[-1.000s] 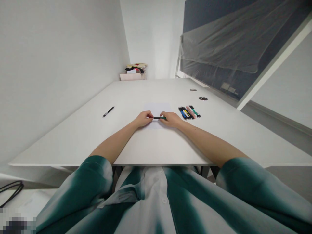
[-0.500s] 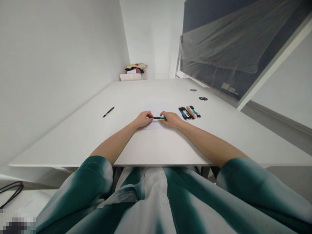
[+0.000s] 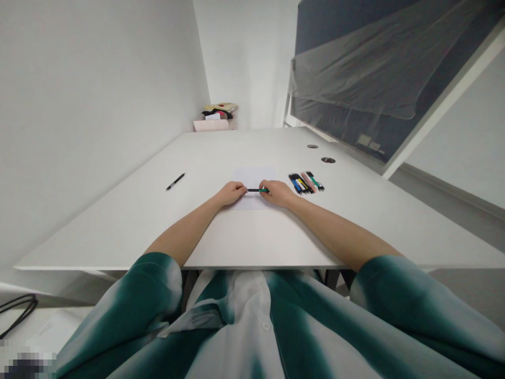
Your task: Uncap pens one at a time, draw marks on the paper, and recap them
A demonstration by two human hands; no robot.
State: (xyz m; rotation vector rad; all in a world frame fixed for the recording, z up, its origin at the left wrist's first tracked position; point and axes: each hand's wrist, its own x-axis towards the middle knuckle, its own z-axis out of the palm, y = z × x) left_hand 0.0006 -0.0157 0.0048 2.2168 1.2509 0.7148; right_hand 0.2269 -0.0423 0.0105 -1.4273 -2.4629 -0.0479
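A black and green pen [image 3: 253, 190] lies level between my two hands, over a white sheet of paper [image 3: 254, 203] on the table. My left hand [image 3: 232, 193] pinches its black end between thumb and fingers. My right hand [image 3: 277, 193] is closed round the green end, which the fingers partly hide. Just right of my right hand, several pens [image 3: 300, 183] lie side by side, with blue, yellow, pink and green among their colours. A single black pen [image 3: 175, 181] lies apart on the left.
The white table [image 3: 118, 231] runs away from me along a wall. At its far end stands a pale pink box [image 3: 211, 125] with cloth-like items on top. Two round table inserts [image 3: 328, 160] sit at right, near a large dark board [image 3: 355, 79] under plastic sheeting.
The fingers of my left hand have closed more tightly at the pen's black end, and the pen has shifted very slightly. My right hand keeps its grip.
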